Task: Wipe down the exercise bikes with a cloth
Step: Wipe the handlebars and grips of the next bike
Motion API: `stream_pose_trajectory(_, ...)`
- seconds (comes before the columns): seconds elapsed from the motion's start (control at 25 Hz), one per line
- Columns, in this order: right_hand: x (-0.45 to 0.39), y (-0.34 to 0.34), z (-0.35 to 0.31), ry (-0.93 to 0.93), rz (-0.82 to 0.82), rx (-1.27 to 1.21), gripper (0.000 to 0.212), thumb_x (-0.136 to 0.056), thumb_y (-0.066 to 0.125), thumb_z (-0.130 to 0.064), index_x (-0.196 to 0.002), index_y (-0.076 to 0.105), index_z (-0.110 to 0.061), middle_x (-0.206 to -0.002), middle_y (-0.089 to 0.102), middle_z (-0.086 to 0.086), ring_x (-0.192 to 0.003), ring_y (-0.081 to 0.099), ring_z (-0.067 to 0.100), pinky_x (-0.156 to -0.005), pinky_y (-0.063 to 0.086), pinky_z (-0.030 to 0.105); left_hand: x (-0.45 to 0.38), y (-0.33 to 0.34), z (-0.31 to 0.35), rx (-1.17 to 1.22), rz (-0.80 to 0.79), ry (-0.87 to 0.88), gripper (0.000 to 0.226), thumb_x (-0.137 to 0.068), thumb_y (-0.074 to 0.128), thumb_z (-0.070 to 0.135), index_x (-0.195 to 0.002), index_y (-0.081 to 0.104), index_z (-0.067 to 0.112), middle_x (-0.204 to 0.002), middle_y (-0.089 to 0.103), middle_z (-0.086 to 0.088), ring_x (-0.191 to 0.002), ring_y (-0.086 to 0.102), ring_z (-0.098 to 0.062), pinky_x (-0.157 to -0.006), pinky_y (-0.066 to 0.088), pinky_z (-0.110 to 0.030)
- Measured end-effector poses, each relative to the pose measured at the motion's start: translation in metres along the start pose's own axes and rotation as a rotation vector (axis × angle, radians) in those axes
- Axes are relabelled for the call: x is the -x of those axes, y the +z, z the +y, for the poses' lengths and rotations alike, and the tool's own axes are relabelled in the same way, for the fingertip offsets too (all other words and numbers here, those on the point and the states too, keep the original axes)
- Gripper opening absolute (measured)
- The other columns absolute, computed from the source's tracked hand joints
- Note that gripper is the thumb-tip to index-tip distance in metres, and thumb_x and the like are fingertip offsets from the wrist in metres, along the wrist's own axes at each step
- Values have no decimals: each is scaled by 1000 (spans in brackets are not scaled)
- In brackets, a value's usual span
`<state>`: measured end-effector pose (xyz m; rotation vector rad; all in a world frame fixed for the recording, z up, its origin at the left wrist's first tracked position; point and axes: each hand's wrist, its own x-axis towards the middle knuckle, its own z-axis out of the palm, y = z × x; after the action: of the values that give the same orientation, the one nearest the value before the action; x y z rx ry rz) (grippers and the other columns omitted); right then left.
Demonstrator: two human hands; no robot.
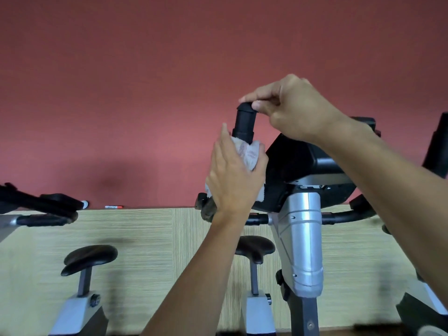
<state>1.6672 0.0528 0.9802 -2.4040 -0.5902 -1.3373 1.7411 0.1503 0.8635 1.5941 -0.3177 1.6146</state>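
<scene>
Wrapping cloth (249,154) round black handlebar grip (243,123) — left hand (232,175), right hand (291,105) pinching its tip.

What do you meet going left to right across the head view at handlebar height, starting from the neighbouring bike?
neighbouring bike's handlebar → red-and-white marker on the ledge → left hand gripping the cloth → silver column → right forearm

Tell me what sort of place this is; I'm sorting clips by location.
Likely a gym or fitness room: upright exercise bikes stand side by side, shown by two saddles, a console on a silver post, and black handlebar grips.
</scene>
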Motion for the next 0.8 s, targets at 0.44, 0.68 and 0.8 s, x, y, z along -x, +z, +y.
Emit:
stream_pose_trajectory(0.44, 3, 0, -5, -47, -44, 147, 37, -106, 46, -18, -130, 65, -38, -125, 70, -15, -133, 53, 16, -124, -5, 49, -22, 5, 13, 16, 31, 78, 90, -85, 75, 47, -154, 37, 4, -132, 64, -11, -112, 65, -30, -76, 51, -38)
stream_pose_trajectory(0.68, 15, 4, -12, -42, -43, 270, 48, -101, 47, -9, -136, 59, -40, -67, 52, -24, -110, 64, 23, -123, -10, 48, 15, 6, -24, 28, 33, 64, 77, -90, 69, 48, -149, 46, 4, -116, 68, -7, -99, 66, -22, -72, 48, -29)
stream_pose_trajectory(0.8, 18, 3, -17, -25, -55, 232, 59, -93, 48, -2, -139, 57, -38, -72, 60, -15, -117, 62, 24, -123, -11, 50, -11, 4, -2, 16, -26, 57, 89, -90, 70, 48, -157, 31, 6, -119, 65, -7, -103, 63, -26, -73, 39, -29)
